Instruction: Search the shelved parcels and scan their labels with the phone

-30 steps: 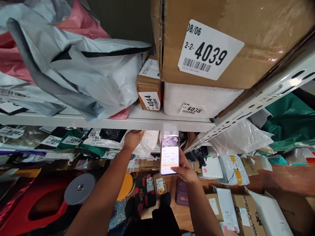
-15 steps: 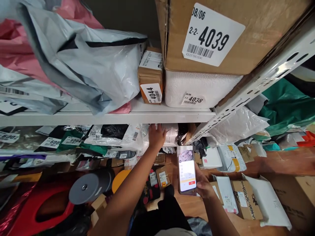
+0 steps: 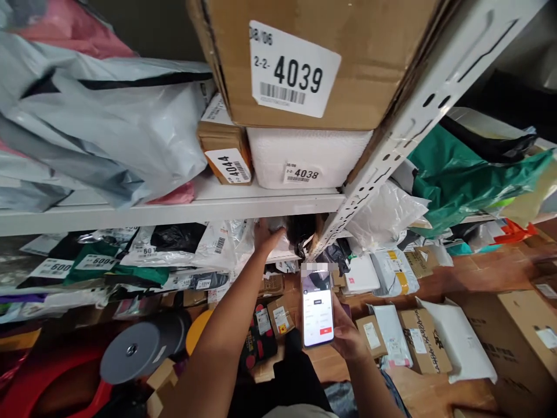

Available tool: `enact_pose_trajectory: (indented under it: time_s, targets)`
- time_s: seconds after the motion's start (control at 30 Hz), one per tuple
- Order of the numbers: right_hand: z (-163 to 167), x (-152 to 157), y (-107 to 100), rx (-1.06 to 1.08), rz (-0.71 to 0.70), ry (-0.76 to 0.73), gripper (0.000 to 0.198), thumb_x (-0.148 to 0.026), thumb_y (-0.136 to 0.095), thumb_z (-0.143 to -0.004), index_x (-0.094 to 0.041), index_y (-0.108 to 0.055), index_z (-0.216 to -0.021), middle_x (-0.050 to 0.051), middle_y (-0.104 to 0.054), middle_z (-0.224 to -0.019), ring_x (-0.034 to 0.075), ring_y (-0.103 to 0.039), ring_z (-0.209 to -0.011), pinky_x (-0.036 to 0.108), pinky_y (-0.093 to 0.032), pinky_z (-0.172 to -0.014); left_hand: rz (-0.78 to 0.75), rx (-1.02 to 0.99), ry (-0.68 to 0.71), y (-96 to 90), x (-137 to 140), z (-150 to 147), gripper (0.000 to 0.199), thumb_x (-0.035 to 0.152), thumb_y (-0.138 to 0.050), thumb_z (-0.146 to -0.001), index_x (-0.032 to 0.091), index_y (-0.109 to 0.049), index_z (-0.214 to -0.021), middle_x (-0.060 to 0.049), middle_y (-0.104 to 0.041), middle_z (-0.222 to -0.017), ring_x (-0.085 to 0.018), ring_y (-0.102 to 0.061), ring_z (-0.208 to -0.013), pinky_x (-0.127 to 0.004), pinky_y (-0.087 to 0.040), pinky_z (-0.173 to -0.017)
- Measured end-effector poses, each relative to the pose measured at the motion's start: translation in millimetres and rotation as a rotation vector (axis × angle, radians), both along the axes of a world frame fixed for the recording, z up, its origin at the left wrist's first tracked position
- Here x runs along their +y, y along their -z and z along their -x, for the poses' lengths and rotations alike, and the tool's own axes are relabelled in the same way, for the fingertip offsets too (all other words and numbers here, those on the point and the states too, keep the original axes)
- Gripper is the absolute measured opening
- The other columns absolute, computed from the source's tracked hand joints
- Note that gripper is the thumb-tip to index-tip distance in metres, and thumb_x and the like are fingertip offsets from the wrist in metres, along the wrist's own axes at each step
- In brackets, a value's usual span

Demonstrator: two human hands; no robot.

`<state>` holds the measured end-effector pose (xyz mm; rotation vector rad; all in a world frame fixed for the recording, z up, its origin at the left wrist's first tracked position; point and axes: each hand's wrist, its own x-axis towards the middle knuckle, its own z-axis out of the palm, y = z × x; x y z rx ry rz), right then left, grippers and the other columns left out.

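The left hand (image 3: pixel 266 237), near the middle of the view, reaches under the edge of the upper white shelf (image 3: pixel 261 210) to a pale plastic-wrapped parcel (image 3: pixel 281 247) on the shelf below. Its thumb is spread away from the other fingers and lies against the parcel; the far fingertips are hidden, so I cannot tell whether they pinch it. At five o'clock the right hand (image 3: pixel 348 338) grips the phone (image 3: pixel 317 310) by its right side, fingers closed around it, screen facing up.

A second ago the left hand was farther toward nine o'clock along the lower shelf, and the right thumb was over the red button on the screen. Now that thumb lies by the phone's edge, the phone sits lower in view, and a small dark box has appeared mid-screen. The view has swung too: the carton marked 4039 (image 3: pixel 313 67), at twelve o'clock, shows farther left than half a second ago, as do the white parcel marked 4038 (image 3: pixel 304 157) beneath it and the small box marked 4044 (image 3: pixel 226 154) at ten o'clock. The slotted post (image 3: pixel 391 154) stands at two o'clock.
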<state>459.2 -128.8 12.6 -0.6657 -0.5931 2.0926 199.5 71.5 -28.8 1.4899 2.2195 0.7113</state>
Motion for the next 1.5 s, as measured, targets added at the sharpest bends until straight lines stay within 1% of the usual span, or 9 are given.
enact_pose_trajectory:
  time_s: [0.13, 0.23, 0.3, 0.43, 0.6, 0.83, 1.03, 1.27, 1.5]
  targets:
    - [-10.8, -6.5, 6.2, -0.015, 0.029, 0.03, 0.077, -0.03, -0.075, -0.062, -0.033, -0.052, -0.136, 0.007, -0.063, -0.128, 0.034, -0.057, -0.12, 0.048, -0.049, -0.097, 0.013, -0.05, -0.125, -4.5, 2.2, -8.2, 0.071, 0.047, -0.066, -0.078, 0.019, -0.039, -0.138, -0.016, -0.06, -0.122, -0.028, -0.061, -0.107, -0.04, -0.052, -0.086]
    - [-10.0, -6.3, 11.3, -0.027, 0.054, 0.043, 0.081, -0.029, -0.074, -0.062, -0.033, -0.049, -0.139, 0.007, -0.064, -0.127, 0.034, -0.058, -0.119, 0.048, -0.05, -0.095, 0.041, 0.004, -0.192, -16.5, 6.3, -23.0, 0.073, 0.049, -0.069, -0.075, 0.016, -0.045, -0.136, -0.023, -0.055, -0.125, -0.04, -0.055, -0.115, -0.055, -0.047, -0.091]
    - [-7.0, -2.8, 14.7, -0.018, 0.042, 0.047, 0.082, -0.028, -0.073, -0.062, -0.032, -0.048, -0.14, 0.008, -0.064, -0.127, 0.034, -0.058, -0.119, 0.048, -0.05, -0.095, 0.008, 0.147, -0.111, -25.2, 7.6, -35.1, 0.063, 0.04, -0.068, -0.077, 0.013, -0.052, -0.132, -0.028, -0.05, -0.131, -0.047, -0.044, -0.125, -0.062, -0.039, -0.098]
    - [-0.9, 11.8, 23.6, 0.001, -0.011, 0.045, 0.08, -0.027, -0.072, -0.063, -0.031, -0.049, -0.139, 0.007, -0.063, -0.129, 0.035, -0.055, -0.123, 0.048, -0.049, -0.097, -0.063, 0.376, 0.188, -30.0, 5.4, -55.3, 0.038, 0.012, -0.053, -0.081, 0.014, -0.066, -0.116, -0.023, -0.053, -0.133, -0.044, -0.036, -0.132, -0.061, -0.032, -0.107]
    - [-2.3, 39.3, 30.8, -0.066, -0.044, 0.054, 0.078, -0.032, -0.075, -0.061, -0.033, -0.052, -0.135, 0.006, -0.06, -0.135, 0.036, -0.052, -0.127, 0.05, -0.049, -0.097, -0.055, 0.402, 0.084, -18.8, -4.0, -67.9, 0.041, 0.016, -0.052, -0.081, 0.01, -0.066, -0.119, -0.023, -0.047, -0.142, -0.045, -0.032, -0.134, -0.075, -0.022, -0.108]
    - [-11.8, 75.5, 19.4, -0.164, -0.142, 0.025, 0.088, -0.049, -0.081, -0.062, -0.028, -0.048, -0.141, 0.009, -0.059, -0.135, 0.038, -0.053, -0.126, 0.052, -0.05, -0.096, -0.092, 0.267, -0.12, -6.0, -21.7, -100.0, 0.043, 0.013, -0.034, -0.094, 0.014, -0.063, -0.125, -0.014, -0.047, -0.147, -0.035, -0.027, -0.145, -0.068, -0.006, -0.119]
    - [-5.9, 111.8, 18.6, -0.467, -0.159, 0.008, 0.064, -0.05, -0.07, -0.081, -0.032, -0.051, -0.14, 0.004, -0.057, -0.141, 0.032, -0.051, -0.131, 0.048, -0.042, -0.108, -0.097, 0.202, -0.15, 11.2, -36.8, -98.7, 0.044, 0.017, -0.03, -0.099, 0.016, -0.057, -0.133, -0.013, -0.052, -0.143, -0.03, -0.023, -0.149, -0.067, -0.001, -0.12]
    - [11.0, 158.1, 6.3, -0.506, -0.301, -0.107, 0.055, -0.059, -0.068, -0.083, -0.028, -0.063, -0.128, 0.004, -0.064, -0.133, 0.03, -0.056, -0.125, 0.046, -0.04, -0.109, -0.082, 0.105, -0.161, 2.5, -39.2, -101.1, 0.038, 0.028, -0.056, -0.092, 0.019, -0.064, -0.127, -0.016, -0.046, -0.147, -0.036, -0.012, -0.15, -0.064, -0.009, -0.12]
    - [14.8, 175.4, -11.1, -0.479, -0.364, -0.142, 0.053, -0.063, -0.064, -0.085, -0.026, -0.065, -0.123, 0.005, -0.066, -0.128, 0.029, -0.059, -0.121, 0.044, -0.042, -0.107, -0.096, 0.059, -0.237, -6.0, -34.3, -111.0, 0.041, 0.034, -0.049, -0.095, 0.022, -0.059, -0.133, -0.017, -0.044, -0.148, -0.034, -0.014, -0.15, -0.065, -0.003, -0.119]
